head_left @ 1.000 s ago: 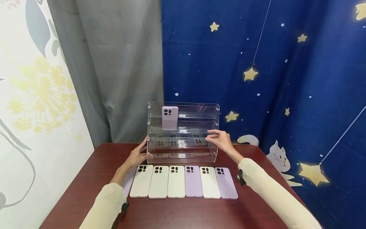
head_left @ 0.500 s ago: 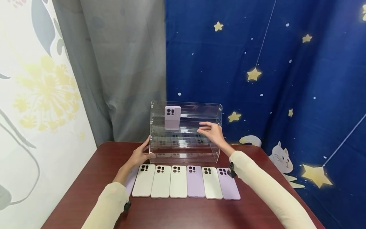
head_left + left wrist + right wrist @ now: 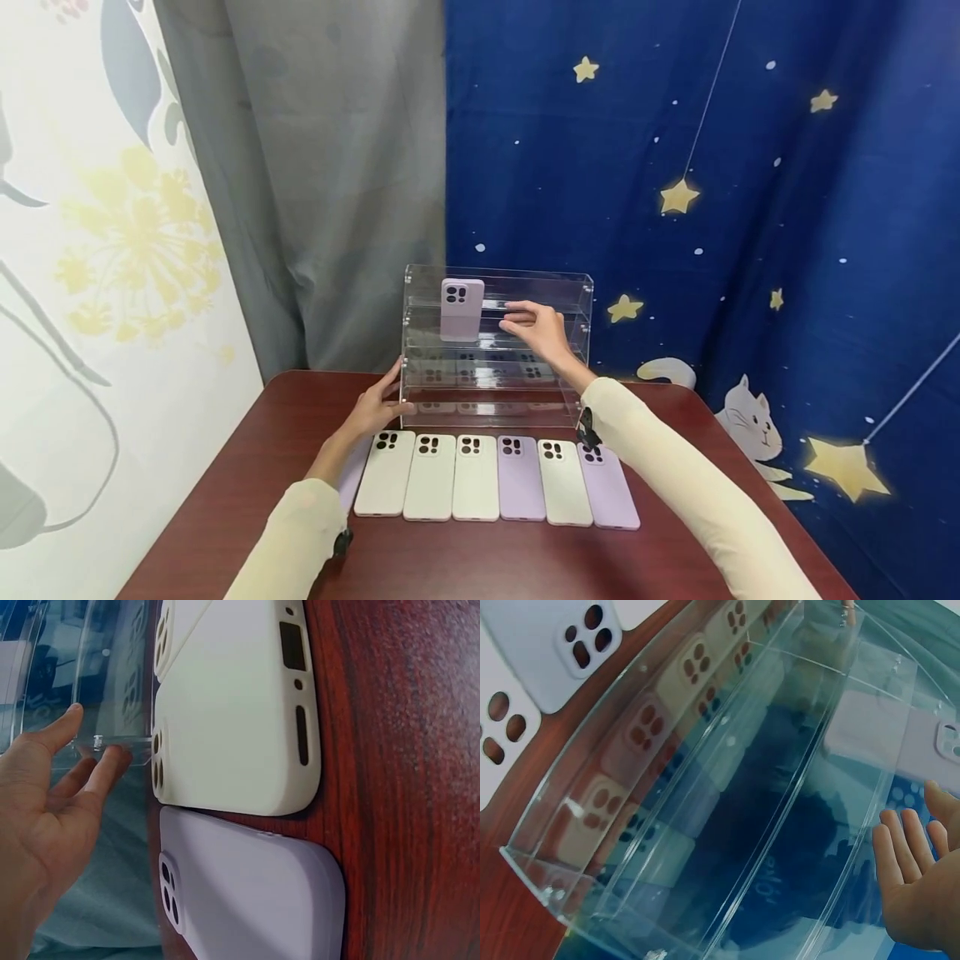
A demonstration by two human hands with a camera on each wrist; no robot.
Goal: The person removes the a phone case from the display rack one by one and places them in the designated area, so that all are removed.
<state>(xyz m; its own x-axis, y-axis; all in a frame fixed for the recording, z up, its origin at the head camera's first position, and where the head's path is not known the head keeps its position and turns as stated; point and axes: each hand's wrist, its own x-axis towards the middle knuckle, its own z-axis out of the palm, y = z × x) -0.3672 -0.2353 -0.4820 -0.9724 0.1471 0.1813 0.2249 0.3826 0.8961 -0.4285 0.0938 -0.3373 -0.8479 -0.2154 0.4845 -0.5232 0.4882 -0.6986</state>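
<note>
A clear acrylic tiered display stand (image 3: 495,383) stands upright on the table. One light purple phone case (image 3: 461,310) leans in its upper part, left of centre. My left hand (image 3: 375,406) grips the stand's left side panel, thumb at the front edge and fingers outside; the left wrist view shows these fingers (image 3: 105,772) by the panel. My right hand (image 3: 542,332) is in front of the upper tiers, right of the purple case. Its fingers are extended with nothing between them, and in the right wrist view the hand (image 3: 922,877) appears apart from the case.
A row of phone cases lies before the stand: white cases (image 3: 427,479), purple cases (image 3: 521,479) and one purple case (image 3: 247,892) partly behind my left arm. The brown table (image 3: 450,567) meets a grey curtain (image 3: 337,208) and a blue star-patterned curtain (image 3: 600,167) behind.
My right hand has moved left and upward across the stand, closer to the purple phone case. The left hand stays at the stand's side. The head view has shifted slightly.
</note>
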